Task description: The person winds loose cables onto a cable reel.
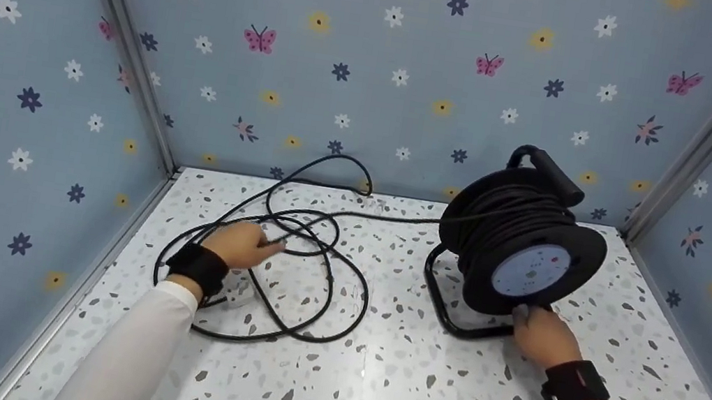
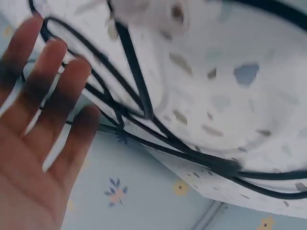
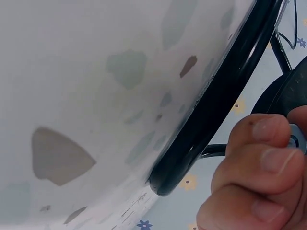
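Note:
A black cable reel (image 1: 508, 223) with a pale socket face stands on its tubular frame (image 1: 441, 304) at the right. From it, black cable (image 1: 395, 219) runs left to loose loops on the floor. My left hand (image 1: 241, 244) is over these loops; the left wrist view shows its fingers (image 2: 72, 81) extended and apart, with cable (image 2: 134, 67) passing behind them. At the reel's lower front edge, my right hand (image 1: 545, 338) has its fingers curled and pinches a small grey knob (image 3: 295, 136), mostly hidden by the fingers and thumb.
The speckled white floor (image 1: 327, 393) meets blue flower-patterned panels (image 1: 369, 110) at the back and both sides. Metal posts (image 1: 132, 46) mark the corners. The reel's carrying handle (image 1: 557, 177) points up near the back panel.

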The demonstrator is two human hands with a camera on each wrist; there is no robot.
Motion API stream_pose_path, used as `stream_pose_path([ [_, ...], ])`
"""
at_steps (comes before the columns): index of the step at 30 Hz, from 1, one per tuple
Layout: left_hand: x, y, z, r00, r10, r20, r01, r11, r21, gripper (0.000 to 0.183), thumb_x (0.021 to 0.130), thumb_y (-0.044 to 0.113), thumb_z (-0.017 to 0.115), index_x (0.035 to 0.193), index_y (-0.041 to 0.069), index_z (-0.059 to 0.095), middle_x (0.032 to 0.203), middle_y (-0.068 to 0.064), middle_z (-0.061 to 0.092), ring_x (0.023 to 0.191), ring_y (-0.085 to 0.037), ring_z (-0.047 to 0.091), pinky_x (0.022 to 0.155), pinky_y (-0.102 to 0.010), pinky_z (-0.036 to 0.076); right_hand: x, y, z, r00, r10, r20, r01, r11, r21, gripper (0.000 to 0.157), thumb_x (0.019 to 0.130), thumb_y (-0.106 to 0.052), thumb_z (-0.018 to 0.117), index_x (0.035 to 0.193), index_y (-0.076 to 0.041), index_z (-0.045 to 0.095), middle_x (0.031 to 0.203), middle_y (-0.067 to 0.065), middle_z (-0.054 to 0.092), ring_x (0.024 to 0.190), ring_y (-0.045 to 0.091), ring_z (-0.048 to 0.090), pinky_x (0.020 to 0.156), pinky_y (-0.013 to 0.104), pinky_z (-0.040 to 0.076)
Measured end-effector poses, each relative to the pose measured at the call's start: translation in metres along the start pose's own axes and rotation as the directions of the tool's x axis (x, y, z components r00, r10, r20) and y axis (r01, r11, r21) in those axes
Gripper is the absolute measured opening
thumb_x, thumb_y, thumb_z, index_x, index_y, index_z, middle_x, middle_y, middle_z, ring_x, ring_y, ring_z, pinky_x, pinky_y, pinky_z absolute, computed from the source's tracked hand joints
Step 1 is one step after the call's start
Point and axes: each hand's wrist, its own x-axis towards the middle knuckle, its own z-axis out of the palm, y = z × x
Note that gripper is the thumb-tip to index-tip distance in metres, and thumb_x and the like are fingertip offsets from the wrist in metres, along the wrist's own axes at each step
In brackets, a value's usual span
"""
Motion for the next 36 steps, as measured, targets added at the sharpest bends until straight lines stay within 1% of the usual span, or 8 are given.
stream_pose_path([
  [3,-0.002,-0.008,-0.024,0.956,-0.063,-0.285,0.048,0.997,-0.062,0.061,0.107,0.065,0.055,0.071,0.016,0.053,0.062,0.003,0.043,0.055,-0.017,0.042,0.058,-0.033,0.035,0.000,-0.001,0.001,1.000,0.006,-0.002,-0.006,1.000,0.006,0.045,0.117,-0.032,0.034,0.088,-0.008,0.059,0.088,0.018,0.066,0.078,0.035,0.064,0.080,0.063,0.052],
  [10,-0.014,-0.011,-0.091,0.617,-0.143,-0.774,-0.080,0.967,-0.242,0.075,0.089,0.088,0.061,0.063,0.021,0.038,0.060,0.005,0.038,0.056,-0.017,0.036,0.058,-0.031,0.027,0.000,-0.001,0.004,1.000,0.008,-0.015,-0.008,1.000,0.019,0.046,0.118,-0.032,0.032,0.087,-0.010,0.059,0.087,0.017,0.065,0.077,0.033,0.062,0.078,0.060,0.051],
  [12,-0.017,-0.011,-0.106,0.581,-0.139,-0.802,-0.162,0.946,-0.281,0.073,0.093,0.080,0.066,0.059,0.022,0.037,0.057,0.009,0.034,0.055,-0.013,0.032,0.056,-0.029,0.025,-0.001,-0.002,0.004,1.000,0.015,-0.012,-0.015,1.000,0.024,0.048,0.118,-0.033,0.031,0.088,-0.010,0.060,0.089,0.018,0.066,0.078,0.033,0.063,0.078,0.060,0.052],
  [14,-0.021,-0.015,-0.114,0.639,-0.117,-0.760,-0.211,0.924,-0.320,0.070,0.098,0.065,0.071,0.056,0.022,0.036,0.054,0.012,0.030,0.052,-0.010,0.028,0.054,-0.027,0.024,-0.001,-0.002,0.004,1.000,0.023,-0.008,-0.023,0.999,0.026,0.049,0.118,-0.034,0.030,0.089,-0.009,0.061,0.091,0.019,0.068,0.078,0.034,0.064,0.079,0.060,0.052],
  [18,-0.028,-0.032,-0.106,0.868,-0.047,-0.495,-0.171,0.907,-0.386,0.066,0.104,0.047,0.074,0.056,0.019,0.038,0.053,0.012,0.025,0.051,-0.008,0.023,0.054,-0.028,0.027,-0.003,-0.005,0.003,1.000,0.014,-0.013,-0.013,0.999,0.030,0.047,0.118,-0.033,0.033,0.089,-0.007,0.061,0.089,0.019,0.067,0.079,0.035,0.065,0.079,0.062,0.052],
  [21,-0.033,-0.047,-0.088,0.945,-0.020,-0.326,-0.116,0.912,-0.393,0.064,0.103,0.041,0.076,0.059,0.018,0.035,0.058,0.010,0.022,0.053,-0.009,0.021,0.058,-0.028,0.028,-0.004,-0.006,0.003,1.000,-0.003,-0.028,0.004,1.000,0.029,0.045,0.117,-0.031,0.035,0.090,-0.005,0.060,0.088,0.019,0.066,0.079,0.036,0.066,0.079,0.065,0.052],
  [27,-0.039,-0.062,-0.057,0.985,0.014,-0.173,-0.089,0.896,-0.436,0.069,0.096,0.037,0.085,0.066,0.018,0.026,0.063,0.009,0.018,0.055,-0.008,0.019,0.060,-0.027,0.027,-0.005,-0.005,0.006,0.999,-0.003,-0.054,0.005,0.999,0.041,0.046,0.117,-0.030,0.036,0.100,0.001,0.065,0.093,0.024,0.070,0.083,0.041,0.070,0.083,0.067,0.053],
  [36,-0.045,-0.075,-0.039,0.980,0.091,-0.178,-0.178,0.801,-0.571,0.053,0.108,0.017,0.061,0.063,-0.002,0.042,0.058,0.011,0.032,0.054,-0.005,0.025,0.060,-0.025,0.027,-0.005,-0.007,0.008,0.999,0.000,-0.054,0.003,0.999,0.055,0.053,0.118,-0.031,0.033,0.110,0.006,0.069,0.103,0.031,0.073,0.097,0.053,0.073,0.088,0.070,0.053],
])
